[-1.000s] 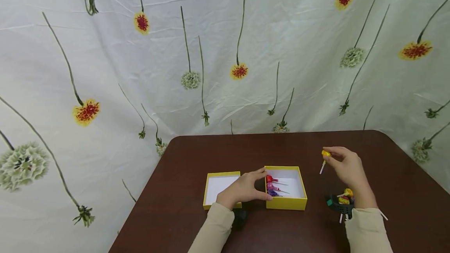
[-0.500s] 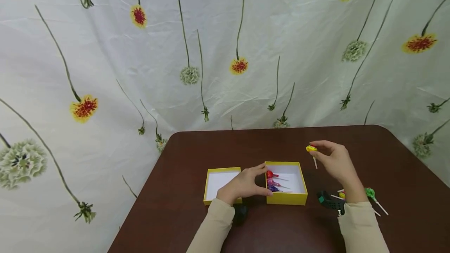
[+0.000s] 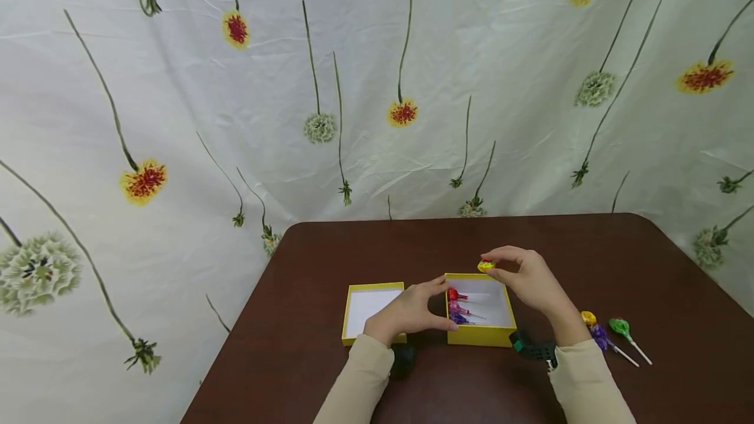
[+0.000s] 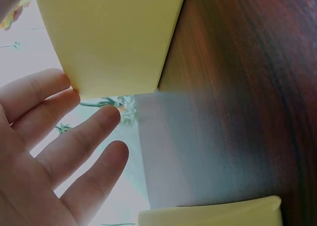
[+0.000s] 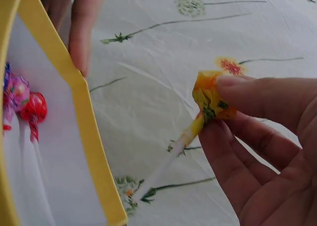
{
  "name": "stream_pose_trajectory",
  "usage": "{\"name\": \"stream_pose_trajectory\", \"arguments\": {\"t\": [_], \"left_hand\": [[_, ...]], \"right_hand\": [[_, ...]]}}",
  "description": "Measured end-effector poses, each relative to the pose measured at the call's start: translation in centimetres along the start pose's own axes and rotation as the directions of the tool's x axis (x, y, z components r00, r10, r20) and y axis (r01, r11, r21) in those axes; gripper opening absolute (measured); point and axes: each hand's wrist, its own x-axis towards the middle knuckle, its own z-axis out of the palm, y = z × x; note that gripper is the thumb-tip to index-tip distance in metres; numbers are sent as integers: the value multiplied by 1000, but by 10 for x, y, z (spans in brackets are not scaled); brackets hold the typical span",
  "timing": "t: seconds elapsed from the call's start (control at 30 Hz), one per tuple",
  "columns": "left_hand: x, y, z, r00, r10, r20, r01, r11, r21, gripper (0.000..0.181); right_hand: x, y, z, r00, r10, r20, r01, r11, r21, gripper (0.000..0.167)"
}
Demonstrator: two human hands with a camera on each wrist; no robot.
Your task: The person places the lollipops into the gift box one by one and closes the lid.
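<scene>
Beyond the yellow box, dark tabletop stretches to the table's far edge at twelve o'clock. A narrower gap parts the box from a shallow yellow tray at nine. Inside the box, red, pink and purple lollipops lie along the nine o'clock wall, white floor reaching toward three. Loose lollipops rest outside, between three and four.

The left hand, thumb and fingers spread wide, touches the box's nine o'clock side. The right hand, at two, pinches a yellow-wrapped lollipop near the twelve o'clock rim.
</scene>
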Motion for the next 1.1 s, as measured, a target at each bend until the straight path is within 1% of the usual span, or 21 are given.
{"name": "stream_pose_trajectory", "arguments": {"t": [0.07, 0.23, 0.33, 0.5, 0.63, 0.8, 0.93, 1.1], "left_hand": [[0, -1, 0, 1000, 0, 2, 0, 1000, -2, 86], [0, -1, 0, 1000, 4, -1, -4, 1000, -4, 84], [-1, -2, 1, 1000, 8, 0, -8, 1000, -6, 82], [0, -3, 2, 1000, 29, 7, -29, 1000, -4, 82], [0, -3, 0, 999, 42, 6, -42, 999, -3, 83], [-2, -2, -1, 999, 54, 2, -54, 998, -16, 84], [-3, -2, -1, 999, 54, 0, -54, 998, -25, 84], [-2, -2, -2, 998, 56, 4, -56, 998, -30, 84]], "right_hand": [[1, 0, 6, 999, -15, 33, 15, 1000, 9, 25], [4, 2, 21, 990, -17, 141, 9, 998, 60, 16], [6, 4, 29, 977, -49, 210, 35, 997, 74, 14], [8, 8, 42, 955, -94, 281, 77, 994, 71, 13], [9, 13, 50, 947, -87, 310, 69, 995, 69, 13], [10, 20, 60, 936, -104, 337, 84, 994, 74, 12], [10, 23, 67, 941, -105, 322, 94, 994, 50, 12], [10, 21, 68, 944, -105, 314, 103, 994, 23, 12]]}}
